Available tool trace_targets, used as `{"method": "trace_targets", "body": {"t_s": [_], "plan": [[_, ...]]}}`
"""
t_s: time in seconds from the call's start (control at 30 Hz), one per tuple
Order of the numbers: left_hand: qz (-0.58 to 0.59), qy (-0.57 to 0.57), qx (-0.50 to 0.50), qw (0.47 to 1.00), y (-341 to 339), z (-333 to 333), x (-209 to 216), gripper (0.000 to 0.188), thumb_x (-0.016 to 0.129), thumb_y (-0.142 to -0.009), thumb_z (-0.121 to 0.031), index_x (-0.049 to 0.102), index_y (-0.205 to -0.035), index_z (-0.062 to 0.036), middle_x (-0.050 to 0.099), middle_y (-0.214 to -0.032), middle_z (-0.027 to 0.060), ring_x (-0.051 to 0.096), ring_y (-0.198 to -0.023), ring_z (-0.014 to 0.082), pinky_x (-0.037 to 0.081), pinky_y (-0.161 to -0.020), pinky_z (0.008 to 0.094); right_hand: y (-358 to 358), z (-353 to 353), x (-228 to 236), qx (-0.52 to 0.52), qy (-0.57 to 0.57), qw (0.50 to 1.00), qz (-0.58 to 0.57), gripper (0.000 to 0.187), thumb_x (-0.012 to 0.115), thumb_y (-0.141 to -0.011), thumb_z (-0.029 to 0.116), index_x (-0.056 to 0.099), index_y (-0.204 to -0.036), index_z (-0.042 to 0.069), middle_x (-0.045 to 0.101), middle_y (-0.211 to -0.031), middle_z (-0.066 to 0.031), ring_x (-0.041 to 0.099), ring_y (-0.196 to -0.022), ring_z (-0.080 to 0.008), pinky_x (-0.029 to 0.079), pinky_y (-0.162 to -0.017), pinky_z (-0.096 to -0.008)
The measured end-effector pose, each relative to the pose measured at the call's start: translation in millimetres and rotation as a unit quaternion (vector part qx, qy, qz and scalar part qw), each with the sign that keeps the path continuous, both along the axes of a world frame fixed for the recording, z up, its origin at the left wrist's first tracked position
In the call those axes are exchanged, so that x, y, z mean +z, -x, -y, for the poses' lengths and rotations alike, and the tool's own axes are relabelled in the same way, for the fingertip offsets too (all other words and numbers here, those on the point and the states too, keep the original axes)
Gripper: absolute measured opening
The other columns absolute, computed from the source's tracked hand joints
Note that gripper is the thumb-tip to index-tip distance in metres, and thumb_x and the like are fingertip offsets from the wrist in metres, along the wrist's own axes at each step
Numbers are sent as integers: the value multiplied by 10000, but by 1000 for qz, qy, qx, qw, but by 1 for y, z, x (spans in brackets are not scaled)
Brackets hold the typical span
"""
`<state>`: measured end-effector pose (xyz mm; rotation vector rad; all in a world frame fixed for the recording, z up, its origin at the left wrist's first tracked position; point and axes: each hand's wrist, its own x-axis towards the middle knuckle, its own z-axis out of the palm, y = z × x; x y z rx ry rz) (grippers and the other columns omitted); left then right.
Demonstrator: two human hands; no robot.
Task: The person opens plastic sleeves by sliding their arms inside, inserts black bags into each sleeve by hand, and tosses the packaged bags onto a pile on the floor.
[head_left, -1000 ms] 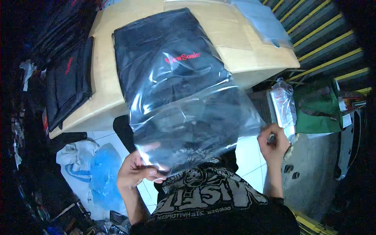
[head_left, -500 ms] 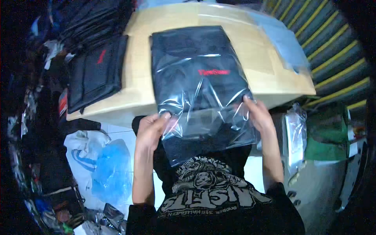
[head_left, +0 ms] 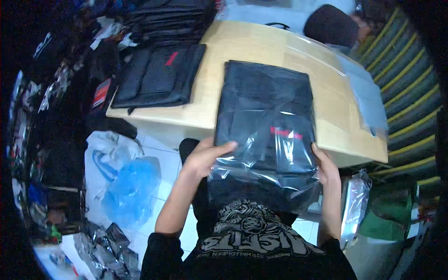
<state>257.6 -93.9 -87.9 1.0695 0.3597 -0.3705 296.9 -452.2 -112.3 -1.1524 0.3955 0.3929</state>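
A flat black fabric bag (head_left: pixel 266 98) with small red lettering lies inside a clear plastic sleeve (head_left: pixel 252 175). Its far part rests over the table, while its near end reaches past the front edge toward my body. Loose, shiny film extends beyond the bag on my side. My left hand (head_left: pixel 203 158) grips the left edge, thumb on top and fingers underneath. At the right edge, my right hand (head_left: pixel 326 165) holds the wrapped bag with its thumb against the side; its other fingers are partly hidden.
On the table (head_left: pixel 252 44), another black bag (head_left: pixel 158 77) lies at left, before a stack of black bags (head_left: pixel 172 21). Pale plastic sheets (head_left: pixel 364 93) lie at right. Blue plastic (head_left: pixel 133 191) is on the floor. A person's dark-covered head (head_left: pixel 331 25) shows beyond the table.
The view has shifted, placing the table further right. Both hands have moved from the sleeve's loose near end to the bag's sides, and the bag sits nearer my body.
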Motion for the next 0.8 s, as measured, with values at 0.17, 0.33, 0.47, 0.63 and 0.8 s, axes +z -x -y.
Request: {"method": "trace_targets", "body": {"t_s": [0.17,0.33,0.47,0.63,0.8], "plan": [[161,-116,10,980,33,12,27,276,692,-806,-62,590,-1046,30,651,-911,63,593,-789,103,490,-716,261,26,-23,43,29,104,991,85,315,664,-837,181,609,-1066,-28,647,-989,-85,616,-794,-149,489,-717,-275],[214,-205,71,952,117,-15,92,383,736,-754,-48,594,-1105,14,650,-1004,50,587,-910,124,461,-830,283,36,-36,56,84,79,969,220,397,652,-847,200,545,-1165,-12,627,-1025,-75,609,-874,-151,481,-767,-276],[223,-201,302,905,211,-31,109,424,758,-736,-46,577,-1106,52,654,-1018,82,596,-910,130,466,-832,276,33,-128,101,226,23,924,306,401,622,-859,215,538,-1161,-36,610,-1038,-90,584,-886,-158,459,-786,-262],[156,-65,560,811,291,-50,61,352,708,-761,-33,567,-1067,68,654,-952,110,638,-818,155,525,-747,279,56,-279,116,444,16,885,142,362,640,-834,267,578,-1064,-6,628,-981,-89,601,-873,-178,470,-785,-311],[-4,157,671,725,362,-44,-93,297,664,-810,-69,563,-1057,63,644,-980,135,635,-865,207,523,-803,331,85,-385,-12,622,94,776,-50,247,676,-821,261,627,-956,60,636,-864,-49,616,-775,-171,507,-688,-343]]}}
